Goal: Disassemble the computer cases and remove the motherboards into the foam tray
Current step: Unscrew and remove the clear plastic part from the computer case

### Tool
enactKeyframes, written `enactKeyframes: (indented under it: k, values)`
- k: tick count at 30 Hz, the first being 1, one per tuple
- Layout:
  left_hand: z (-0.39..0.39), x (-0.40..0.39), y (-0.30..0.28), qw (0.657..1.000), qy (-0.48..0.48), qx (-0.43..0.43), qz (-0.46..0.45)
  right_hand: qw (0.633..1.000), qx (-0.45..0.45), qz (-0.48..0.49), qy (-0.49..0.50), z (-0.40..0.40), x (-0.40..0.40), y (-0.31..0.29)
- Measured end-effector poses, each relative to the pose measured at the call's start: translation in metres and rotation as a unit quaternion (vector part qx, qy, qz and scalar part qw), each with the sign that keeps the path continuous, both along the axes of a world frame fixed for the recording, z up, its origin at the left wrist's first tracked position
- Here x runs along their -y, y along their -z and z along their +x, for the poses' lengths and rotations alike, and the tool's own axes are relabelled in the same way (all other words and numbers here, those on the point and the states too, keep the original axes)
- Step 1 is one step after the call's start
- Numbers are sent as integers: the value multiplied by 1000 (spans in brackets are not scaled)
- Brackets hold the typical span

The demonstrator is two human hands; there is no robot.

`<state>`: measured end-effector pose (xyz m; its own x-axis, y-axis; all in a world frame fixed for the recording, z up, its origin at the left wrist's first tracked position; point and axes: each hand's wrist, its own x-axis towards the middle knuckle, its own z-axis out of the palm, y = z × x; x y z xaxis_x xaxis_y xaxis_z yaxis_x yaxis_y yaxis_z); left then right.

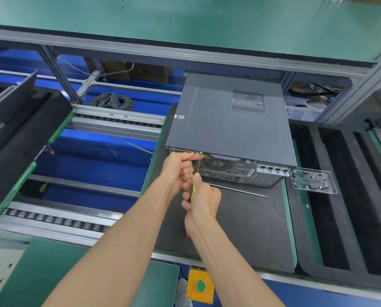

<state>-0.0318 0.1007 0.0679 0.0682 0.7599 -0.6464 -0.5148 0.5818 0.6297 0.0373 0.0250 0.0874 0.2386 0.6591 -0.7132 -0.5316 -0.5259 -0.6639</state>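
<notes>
A dark grey computer case (225, 120) lies flat on a black mat (240, 222), its rear panel with fan grille and ports facing me. My right hand (204, 200) grips a yellow-handled screwdriver (198, 167) whose shaft points up to the top edge of the rear panel, near its left corner. My left hand (177, 167) has its fingers curled round the shaft just below the tip. A black foam tray (340, 196) with long slots lies to the right of the case.
A clear plastic tray (311, 179) with several small screws sits on the foam tray near the case's right corner. A thin metal rod (240, 190) lies on the mat. More foam trays (19, 134) rest on the roller conveyor at left. A yellow button box (200, 285) sits at the front edge.
</notes>
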Motion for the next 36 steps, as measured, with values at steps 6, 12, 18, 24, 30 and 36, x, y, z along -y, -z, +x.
enactKeyframes:
  k: [6,12,18,24,30,36]
  values:
    - [2,2,-5,1000,23,-18,-1,1000,-14,-20,-5,2,-6,2]
    - [0,1,-8,999,22,-25,-2,999,49,-11,-20,2,-3,5]
    - [2,1,-6,1000,10,-15,7,999,37,-21,-12,1,-5,3]
    - [1,1,-6,1000,9,-18,9,998,55,-8,-23,1,-4,7]
    - [2,1,-6,999,19,-35,3,999,7,-18,-29,4,-5,6]
    - [2,-1,-5,1000,-1,-14,12,998,31,3,-48,5,-3,9]
